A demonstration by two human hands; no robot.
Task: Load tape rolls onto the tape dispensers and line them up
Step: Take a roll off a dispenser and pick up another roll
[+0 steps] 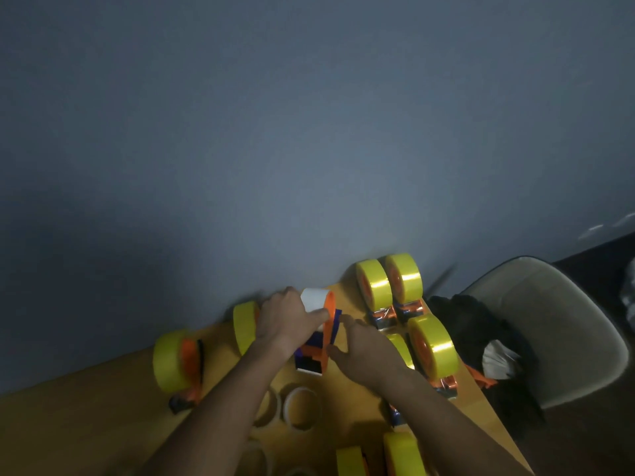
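No writing can be read anywhere. A pale chair (549,324) with dark cloth on it stands right of the wooden surface (86,417). Loaded dispensers with yellow rolls (388,283) stand at the far right edge, one more (175,364) to the left. At centre stands the orange dispenser (326,338) — the left hand (288,317) curls its grip round the white core (314,298) on its spindle, the right hand (364,348) pinches its frame. Empty cores (300,407) lie nearer.
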